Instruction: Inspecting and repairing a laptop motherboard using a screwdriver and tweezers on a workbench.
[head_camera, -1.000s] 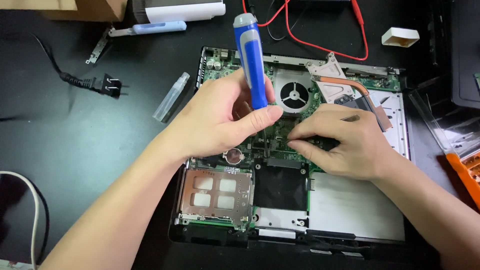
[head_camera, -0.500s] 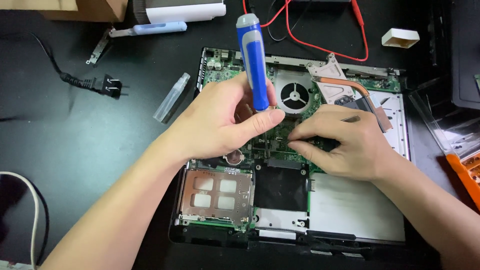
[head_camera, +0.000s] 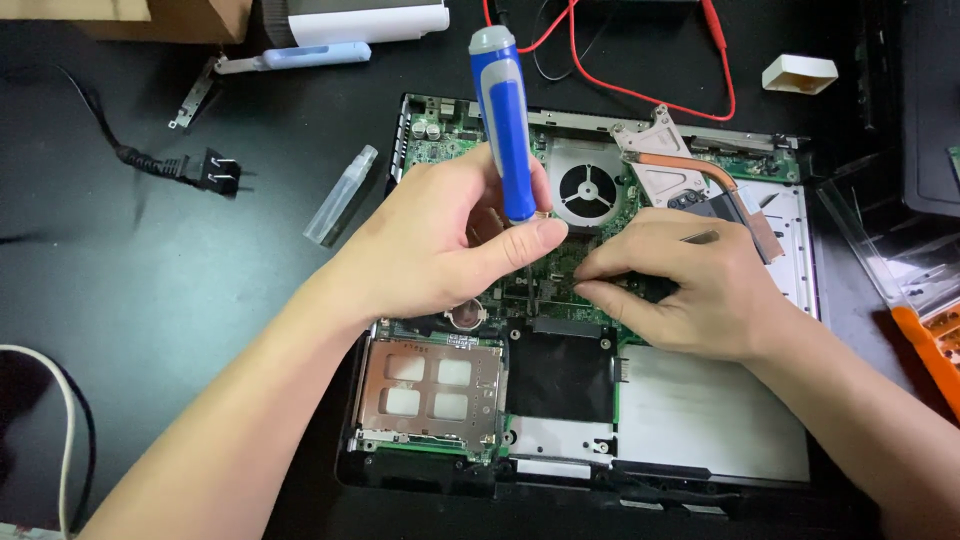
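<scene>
Two hands worked over one opened laptop (head_camera: 700, 440), its base lying flat on a black table (head_camera: 180, 330) that took up most of the view. On the green motherboard (head_camera: 445, 150) sat a round fan (head_camera: 588, 187) with a copper heat pipe (head_camera: 700, 170) running to the right. The left hand (head_camera: 430, 245) had its fingers closed around a blue-handled screwdriver (head_camera: 505, 120), whose long axis stood nearly upright, handle away from the person and tip hidden down at the board behind the thumb. The right hand (head_camera: 690, 285) lay just beside that tip, fingertips pinched narrow on the board; whether they held anything could not be told. A small clear spray bottle (head_camera: 340, 195) lay well apart to the left.
</scene>
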